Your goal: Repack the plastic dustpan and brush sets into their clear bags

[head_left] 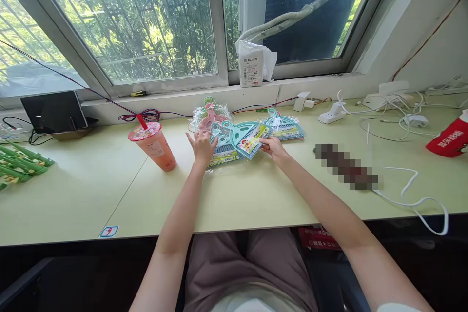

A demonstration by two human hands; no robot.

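My right hand (273, 149) pinches the printed-card corner of a teal dustpan-and-brush set (243, 135), which is tilted and raised over the pile. With fingers spread, my left hand (203, 147) rests at the left edge of another teal set (224, 152) in clear wrap, lying partly beneath the held one. Behind my left hand are pink sets (212, 116) in crinkled clear plastic. To the right, a small stack of blue-teal sets (284, 126) lies flat with its printed cards facing up.
Left of my hands stands an orange drink cup (155, 146) with a red straw. A tablet (54, 113) and green bamboo-like pieces (24, 163) are farther left. White cables (420, 200), a power adapter (332, 113) and a red pouch (449, 139) occupy the right. A tissue pack (252, 66) stands on the sill.
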